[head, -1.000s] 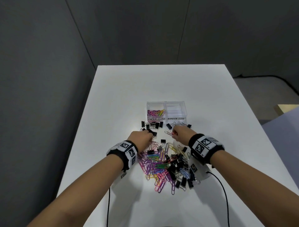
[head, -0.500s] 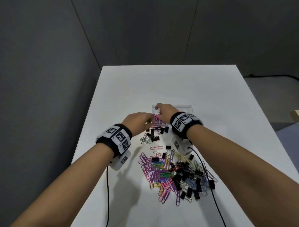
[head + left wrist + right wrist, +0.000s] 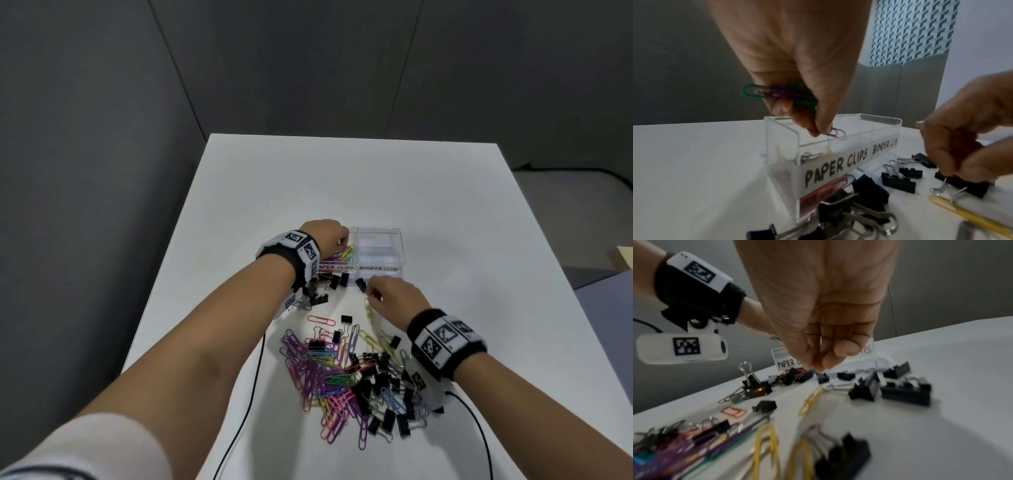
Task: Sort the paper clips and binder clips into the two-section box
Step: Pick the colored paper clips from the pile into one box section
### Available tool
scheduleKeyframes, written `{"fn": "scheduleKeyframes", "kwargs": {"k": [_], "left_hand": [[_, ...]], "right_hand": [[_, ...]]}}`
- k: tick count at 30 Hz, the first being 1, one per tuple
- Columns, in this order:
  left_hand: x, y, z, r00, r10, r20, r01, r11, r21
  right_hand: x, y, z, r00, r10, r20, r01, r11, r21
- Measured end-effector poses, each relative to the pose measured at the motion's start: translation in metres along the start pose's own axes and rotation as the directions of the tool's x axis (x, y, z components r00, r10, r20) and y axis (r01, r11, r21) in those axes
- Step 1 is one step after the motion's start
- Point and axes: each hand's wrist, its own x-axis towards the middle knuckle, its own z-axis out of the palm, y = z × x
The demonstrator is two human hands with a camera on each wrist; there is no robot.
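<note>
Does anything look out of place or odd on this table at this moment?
Nothing looks damaged. The one odd point: the binder clips section of the box looks bare, while black binder clips lie loose in front of it. The paper clips section already holds several clips.

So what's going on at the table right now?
A person is sorting clips into a clear two-section box. Their left hand holds a few paper clips over the section labelled PAPER CLIPS, which already holds some. Their right hand is down among the binder clips in front of the box, fingers pinched at a black binder clip. The BINDER CLIPS section looks empty. A big mixed pile remains on the table.
</note>
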Motion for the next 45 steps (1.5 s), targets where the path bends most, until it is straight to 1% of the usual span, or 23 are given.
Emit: {"fn": "scheduleKeyframes", "kwargs": {"k": [2,4,6,8,9,10,12,14,16,18,20,23,26,28,32,34,37,38,40,42,43,45], "left_hand": [[0.007,0.002,0.001,0.998,0.002,0.062,-0.004,1.0,0.025],[0.007,0.003,0.002,0.997,0.003,0.077,-0.009,0.998,0.066],[0.0,0.005,0.002,0.999,0.037,0.001,-0.036,0.992,0.12],[-0.015,0.011,0.004,0.986,0.121,-0.117,-0.103,0.983,0.15],[-0.023,0.014,0.006,0.975,0.166,-0.15,-0.145,0.979,0.141],[-0.033,0.018,0.011,0.969,0.205,-0.136,-0.189,0.974,0.123],[-0.053,0.024,0.023,0.958,0.287,-0.025,-0.283,0.953,0.106],[-0.069,0.026,0.04,0.934,0.35,0.076,-0.358,0.921,0.153],[-0.078,0.025,0.056,0.922,0.362,0.137,-0.384,0.897,0.216],[-0.084,0.022,0.07,0.934,0.329,0.143,-0.356,0.897,0.261],[-0.087,0.02,0.082,0.958,0.268,0.107,-0.287,0.923,0.256],[-0.089,0.019,0.093,0.989,0.142,0.045,-0.148,0.975,0.164],[-0.089,0.019,0.095,0.998,0.056,0.027,-0.058,0.997,0.052],[-0.089,0.018,0.095,0.999,0.039,0.03,-0.04,0.999,0.032],[-0.089,0.014,0.094,0.998,0.065,0.018,-0.067,0.993,0.1],[-0.091,0.011,0.091,0.997,0.071,-0.007,-0.071,0.997,0.027],[-0.098,-0.004,0.085,0.998,0.003,-0.07,-0.015,0.986,-0.168],[-0.1,-0.011,0.083,0.996,-0.029,-0.085,0.012,0.98,-0.199],[-0.104,-0.024,0.082,0.991,-0.111,-0.076,0.091,0.969,-0.231],[-0.107,-0.029,0.08,0.984,-0.175,-0.034,0.161,0.955,-0.249],[-0.109,-0.029,0.079,0.983,-0.18,-0.021,0.169,0.955,-0.242],[-0.112,-0.025,0.079,0.989,-0.149,-0.01,0.145,0.972,-0.183]], "right_hand": [[-0.004,0.007,0.009,0.998,0.067,0.014,-0.066,0.998,-0.003],[-0.005,0.01,0.016,0.993,0.115,0.018,-0.115,0.993,-0.006],[-0.005,0.011,0.019,0.989,0.143,0.02,-0.143,0.99,-0.009],[-0.005,0.009,0.021,0.987,0.157,0.02,-0.156,0.987,-0.029],[-0.003,0.007,0.022,0.987,0.157,0.013,-0.156,0.986,-0.049],[-0.003,0.004,0.023,0.987,0.158,0.008,-0.157,0.985,-0.071],[-0.002,-0.001,0.024,0.988,0.155,0.003,-0.154,0.982,-0.11],[-0.003,-0.006,0.026,0.991,0.135,-0.012,-0.135,0.979,-0.155],[-0.005,-0.01,0.03,0.994,0.105,-0.018,-0.106,0.975,-0.195],[-0.006,-0.013,0.035,0.996,0.092,-0.002,-0.09,0.973,-0.212],[-0.007,-0.015,0.039,0.996,0.091,0.016,-0.087,0.981,-0.171],[-0.011,-0.014,0.042,0.995,0.089,0.035,-0.086,0.993,-0.086],[-0.018,-0.009,0.041,0.996,0.08,0.03,-0.079,0.996,-0.032],[-0.023,-0.006,0.036,0.994,0.107,0.012,-0.108,0.994,0.002],[-0.024,0.001,0.025,0.988,0.152,0.014,-0.153,0.987,0.053],[-0.023,0.003,0.02,0.987,0.156,0.043,-0.158,0.984,0.077],[-0.026,0.006,0.017,0.988,0.126,0.084,-0.131,0.989,0.068],[-0.028,0.008,0.019,0.989,0.112,0.092,-0.117,0.992,0.053],[-0.033,0.008,0.022,0.986,0.111,0.122,-0.112,0.994,-0.001],[-0.035,0.006,0.026,0.983,0.116,0.144,-0.111,0.993,-0.045],[-0.036,0.004,0.028,0.984,0.109,0.143,-0.102,0.993,-0.056],[-0.036,-0.001,0.03,0.985,0.105,0.135,-0.096,0.993,-0.073]]}}
